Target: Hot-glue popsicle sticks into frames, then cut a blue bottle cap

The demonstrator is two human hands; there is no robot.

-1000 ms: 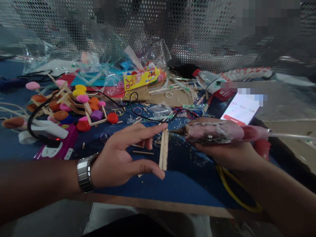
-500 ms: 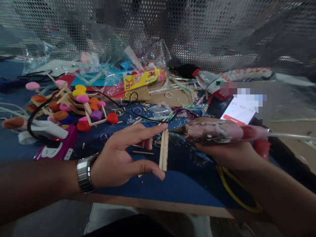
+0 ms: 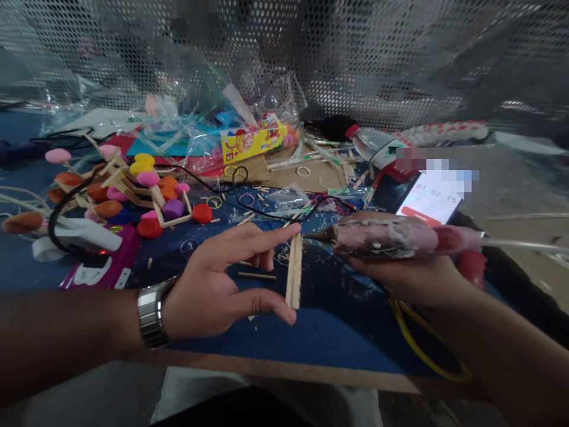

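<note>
Between the index fingertip and thumb of my left hand, a short bundle of flat wooden sticks is gripped by its two ends. My right hand is wrapped round a pink hot glue gun, smeared with old glue. Its dark nozzle points left and is at the upper end of the sticks; whether it touches them I cannot tell. A clear glue stick juts from the back of the gun. Under my left hand, a loose thin stick lies on the blue table.
On the left stands a stick model with coloured clay blobs, beside a purple power strip with a plug. A black cord crosses the table. Behind are a yellow packet, cardboard, a bottle and a lit phone.
</note>
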